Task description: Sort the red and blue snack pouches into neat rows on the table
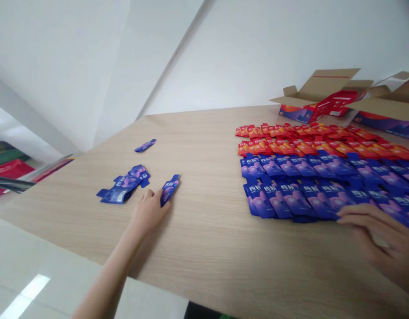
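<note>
My left hand (147, 212) reaches out over the wooden table (204, 248) and pinches a blue sachet (169, 188) by its near end. A small heap of blue sachets (125, 186) lies just left of it, and one lone blue sachet (145, 145) sits farther back. My right hand (380, 239) rests at the near edge of the rows of blue sachets (307, 186), fingers stretched out and touching the front row. Behind those lie rows of red-orange sachets (310, 139).
Open cardboard boxes (327, 95) with red and blue printing stand at the table's far right corner. A white wall runs behind the table. The floor shows at the left, with red and green items (8, 166) on it.
</note>
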`<state>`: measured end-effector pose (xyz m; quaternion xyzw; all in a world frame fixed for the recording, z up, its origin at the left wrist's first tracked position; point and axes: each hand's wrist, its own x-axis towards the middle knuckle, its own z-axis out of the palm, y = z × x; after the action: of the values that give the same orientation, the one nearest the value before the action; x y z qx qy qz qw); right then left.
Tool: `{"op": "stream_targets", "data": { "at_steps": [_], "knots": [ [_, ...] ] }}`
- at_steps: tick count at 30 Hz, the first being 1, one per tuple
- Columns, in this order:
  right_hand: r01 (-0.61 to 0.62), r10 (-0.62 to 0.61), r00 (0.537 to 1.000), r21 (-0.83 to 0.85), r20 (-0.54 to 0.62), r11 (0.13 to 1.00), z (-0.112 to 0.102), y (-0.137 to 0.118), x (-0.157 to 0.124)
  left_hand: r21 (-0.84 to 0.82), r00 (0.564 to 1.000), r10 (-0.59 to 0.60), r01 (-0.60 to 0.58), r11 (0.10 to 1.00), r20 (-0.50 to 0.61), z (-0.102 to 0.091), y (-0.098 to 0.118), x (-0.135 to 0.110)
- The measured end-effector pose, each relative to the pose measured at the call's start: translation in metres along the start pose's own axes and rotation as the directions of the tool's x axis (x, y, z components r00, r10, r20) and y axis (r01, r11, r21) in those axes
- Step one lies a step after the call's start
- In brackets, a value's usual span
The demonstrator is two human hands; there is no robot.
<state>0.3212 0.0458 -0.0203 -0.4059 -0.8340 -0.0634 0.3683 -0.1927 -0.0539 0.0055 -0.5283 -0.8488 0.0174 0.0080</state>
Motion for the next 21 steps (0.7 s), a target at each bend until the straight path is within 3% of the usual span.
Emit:
{"op": "stream_targets", "data": {
  "at_steps": [2, 4, 6, 9, 10, 12, 15, 18, 21],
  "knots": [
    [0.149, -0.159, 0.986, 0.141, 0.06, 0.979, 0.012, -0.026, 0.007, 0.059, 1.0, -0.005, 0.005, 0.998, 0.013, -0.005, 0.01, 0.001],
    [0.186, -0.223, 0.968, 0.27, 0.113, 0.945, 0.021, -0.048, 0.01, 0.09, 1.0, 0.01, -0.012, 0.996, 0.023, -0.011, 0.021, 0.002],
    [0.1, -0.191, 0.96, 0.388, 0.205, 0.916, 0.026, -0.068, 0.009, 0.044, 0.997, 0.068, -0.069, 0.997, 0.023, -0.017, 0.037, -0.001],
    [-0.231, -0.002, 0.917, 0.534, 0.4, 0.814, 0.025, -0.099, 0.01, -0.165, 0.969, 0.228, -0.241, 0.956, -0.093, -0.019, 0.078, -0.019],
    [-0.359, 0.078, 0.883, 0.561, 0.463, 0.746, 0.023, -0.109, 0.012, -0.248, 0.936, 0.306, -0.342, 0.906, -0.171, -0.017, 0.096, -0.029],
    [-0.544, 0.165, 0.806, 0.604, 0.568, 0.582, 0.022, -0.125, 0.016, -0.363, 0.82, 0.478, -0.569, 0.738, -0.315, -0.013, 0.134, -0.052],
    [-0.64, 0.245, 0.765, 0.659, 0.595, 0.396, 0.023, -0.133, 0.021, -0.453, 0.65, 0.672, -0.748, 0.485, -0.355, -0.003, 0.184, -0.081],
    [-0.664, 0.351, 0.741, 0.705, 0.573, 0.251, 0.021, -0.126, 0.015, -0.41, 0.535, 0.736, -0.832, 0.374, -0.415, 0.006, 0.215, -0.09],
    [-0.652, 0.352, 0.739, 0.742, 0.575, 0.157, 0.013, -0.117, 0.005, -0.236, 0.419, 0.743, -0.908, 0.346, -0.522, 0.01, 0.231, -0.086]
  ]
}}
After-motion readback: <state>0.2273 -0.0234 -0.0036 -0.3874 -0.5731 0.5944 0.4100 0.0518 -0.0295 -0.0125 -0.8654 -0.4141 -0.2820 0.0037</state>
